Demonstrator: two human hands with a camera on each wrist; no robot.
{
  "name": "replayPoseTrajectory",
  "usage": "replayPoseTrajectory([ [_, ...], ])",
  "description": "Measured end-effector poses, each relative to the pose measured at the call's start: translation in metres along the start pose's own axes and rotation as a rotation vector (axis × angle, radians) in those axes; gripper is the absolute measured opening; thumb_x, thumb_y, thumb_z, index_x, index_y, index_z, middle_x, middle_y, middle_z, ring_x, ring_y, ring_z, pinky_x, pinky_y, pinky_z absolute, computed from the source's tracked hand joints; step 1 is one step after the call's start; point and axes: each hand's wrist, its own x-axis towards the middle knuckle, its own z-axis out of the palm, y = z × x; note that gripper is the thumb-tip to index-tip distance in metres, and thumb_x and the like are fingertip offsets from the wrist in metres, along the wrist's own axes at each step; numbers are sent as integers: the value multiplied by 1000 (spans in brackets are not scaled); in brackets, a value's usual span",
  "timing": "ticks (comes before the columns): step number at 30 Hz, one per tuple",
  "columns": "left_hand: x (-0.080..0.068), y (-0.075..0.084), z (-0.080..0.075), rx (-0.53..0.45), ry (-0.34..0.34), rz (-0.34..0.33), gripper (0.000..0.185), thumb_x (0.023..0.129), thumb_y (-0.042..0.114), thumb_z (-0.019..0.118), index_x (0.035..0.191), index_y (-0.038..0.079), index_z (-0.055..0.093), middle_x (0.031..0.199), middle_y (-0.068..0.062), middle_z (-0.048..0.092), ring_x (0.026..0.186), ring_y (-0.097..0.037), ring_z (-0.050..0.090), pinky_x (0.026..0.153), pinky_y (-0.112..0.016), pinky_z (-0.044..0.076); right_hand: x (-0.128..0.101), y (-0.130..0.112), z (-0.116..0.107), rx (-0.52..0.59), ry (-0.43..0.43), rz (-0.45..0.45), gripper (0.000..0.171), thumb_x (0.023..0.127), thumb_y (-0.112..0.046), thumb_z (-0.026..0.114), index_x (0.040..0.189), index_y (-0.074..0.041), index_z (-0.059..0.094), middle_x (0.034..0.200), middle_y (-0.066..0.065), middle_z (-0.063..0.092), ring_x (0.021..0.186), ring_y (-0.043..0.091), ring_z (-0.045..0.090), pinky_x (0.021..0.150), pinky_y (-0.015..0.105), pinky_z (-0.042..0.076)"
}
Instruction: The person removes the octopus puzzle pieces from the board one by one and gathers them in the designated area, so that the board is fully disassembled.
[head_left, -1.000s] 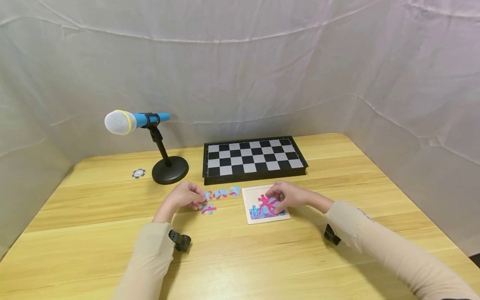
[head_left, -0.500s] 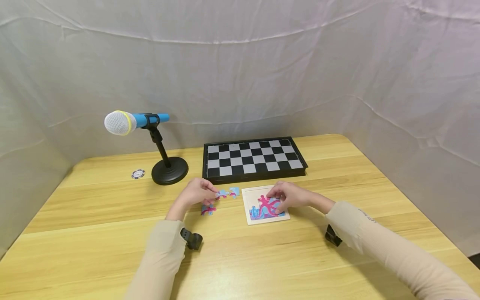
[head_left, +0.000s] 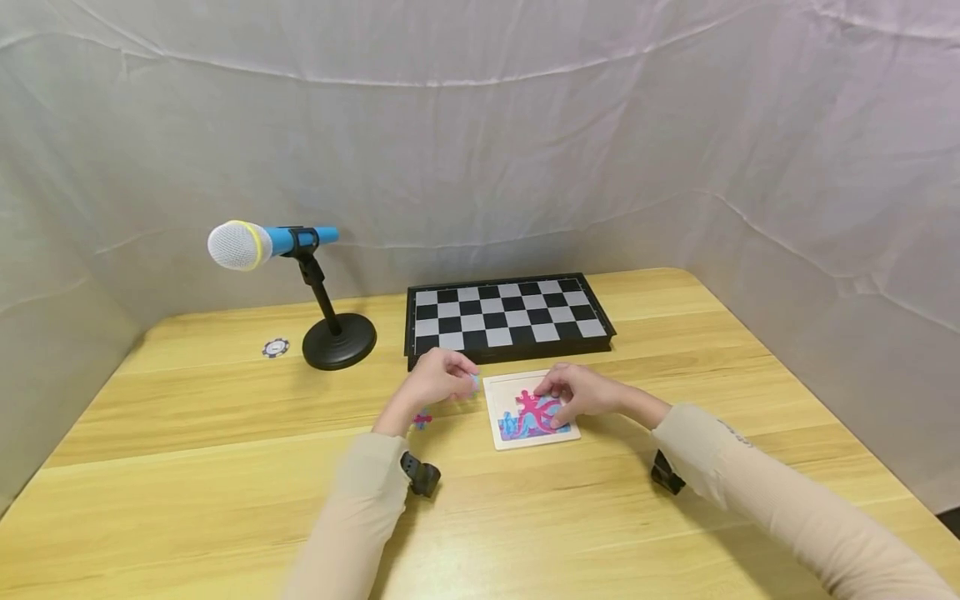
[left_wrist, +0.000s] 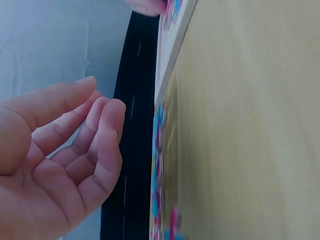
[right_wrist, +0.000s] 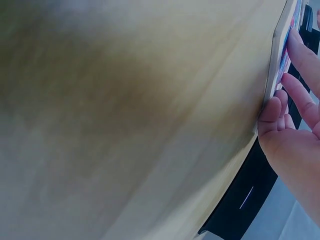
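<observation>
A white puzzle tray [head_left: 498, 423] with a pink and blue picture lies in front of the chessboard. My right hand [head_left: 581, 392] rests on its right part, fingers touching the pieces set in it; in the right wrist view the fingers [right_wrist: 292, 95] lie fairly straight against the tray's edge [right_wrist: 278, 65]. My left hand [head_left: 440, 381] hovers just left of the tray over the loose puzzle pieces [left_wrist: 159, 150]. Its fingers [left_wrist: 107, 135] are loosely bent and hold nothing. A blue piece [head_left: 474, 382] shows at its fingertips. Another pink and blue piece [head_left: 422, 420] lies nearer me.
A folded black and white chessboard [head_left: 506, 317] lies right behind the tray, and its black edge [left_wrist: 132, 150] is close to my left hand. At the left stand a blue microphone [head_left: 243, 244] on a black round base [head_left: 339, 340] and a small chip [head_left: 276, 347].
My left hand has moved right, from the loose pieces' left side to over them, close to the tray. The right hand has stayed on the tray.
</observation>
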Motion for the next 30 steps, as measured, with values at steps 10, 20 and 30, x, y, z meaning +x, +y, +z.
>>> replayPoseTrajectory([
  [10, 14, 14, 23, 87, -80, 12, 21, 76, 1, 66, 97, -2, 65, 69, -3, 58, 56, -15, 50, 51, -21, 42, 2, 2, 0, -27, 8, 0, 38, 67, -15, 78, 99, -1, 64, 91, 2, 53, 80, 16, 45, 71, 26, 40],
  [20, 26, 17, 39, 147, -173, 29, 29, 76, 3, 66, 106, 1, 63, 75, -6, 61, 60, -13, 54, 55, -22, 45, 1, 3, -1, -5, -3, -2, 37, 67, -14, 78, 98, 0, 64, 87, 3, 52, 77, 16, 43, 66, 25, 38],
  [30, 29, 17, 46, 247, -220, -40, 32, 74, 5, 68, 106, 6, 65, 87, -5, 60, 61, -13, 51, 52, -21, 41, 2, 5, 0, 6, -10, 12, 36, 68, -14, 78, 98, -1, 64, 88, 3, 52, 77, 16, 43, 65, 24, 38],
])
